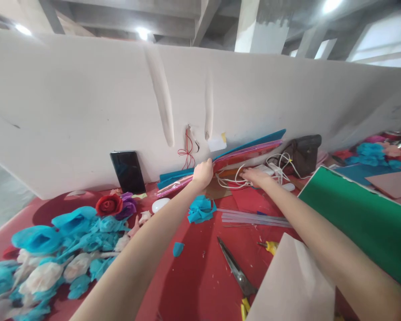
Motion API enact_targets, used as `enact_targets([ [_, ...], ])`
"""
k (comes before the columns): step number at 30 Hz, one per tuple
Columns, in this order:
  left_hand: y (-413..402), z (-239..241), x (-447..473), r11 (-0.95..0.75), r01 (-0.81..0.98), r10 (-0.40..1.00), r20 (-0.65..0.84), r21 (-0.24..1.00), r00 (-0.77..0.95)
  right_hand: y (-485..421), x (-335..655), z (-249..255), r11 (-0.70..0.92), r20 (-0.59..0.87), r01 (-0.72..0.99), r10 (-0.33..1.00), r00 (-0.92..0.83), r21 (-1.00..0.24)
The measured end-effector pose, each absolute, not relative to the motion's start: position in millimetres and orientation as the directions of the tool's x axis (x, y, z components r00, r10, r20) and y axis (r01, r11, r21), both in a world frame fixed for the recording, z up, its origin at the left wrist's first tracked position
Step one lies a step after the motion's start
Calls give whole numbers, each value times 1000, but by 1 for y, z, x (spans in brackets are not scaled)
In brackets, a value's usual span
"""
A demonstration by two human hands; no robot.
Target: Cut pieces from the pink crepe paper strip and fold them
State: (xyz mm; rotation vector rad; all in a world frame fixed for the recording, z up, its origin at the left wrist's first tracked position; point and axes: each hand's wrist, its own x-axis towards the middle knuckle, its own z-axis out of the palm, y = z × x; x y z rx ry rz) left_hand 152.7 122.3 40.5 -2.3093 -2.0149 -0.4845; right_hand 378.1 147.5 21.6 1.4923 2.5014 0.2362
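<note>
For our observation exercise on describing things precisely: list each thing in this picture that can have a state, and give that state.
Left hand: closed on the stack's edge.
Stack of coloured paper sheets: tilted, leaning on the white partition.
Right hand: palm down beside the white cables; grip unclear.
White cables: tangled.
Metal scissors with yellow handles: blades shut, lying flat.
Black phone: screen dark, propped upright.
Red paper rose: rolled into bloom.

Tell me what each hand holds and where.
Left hand grips the leaning stack of coloured sheets near its middle. Right hand lies by white cables; grip unclear.
</note>
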Motion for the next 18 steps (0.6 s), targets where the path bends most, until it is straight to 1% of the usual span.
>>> enact_targets([
  [10, 120, 35, 160, -153, 967, 965, 244, 202, 101, 121, 439, 70, 505, 47, 851, 855, -516, 148],
  [15, 119, 30, 165, -156, 965, 967, 232, 209, 106, 111, 463, 96, 465, 145, 882, 870, -471, 74],
  [18, 118, 25, 168, -162, 965, 969, 217, 205, 117, 102, 470, 122, 421, 205, 906, 883, -421, 45],
])
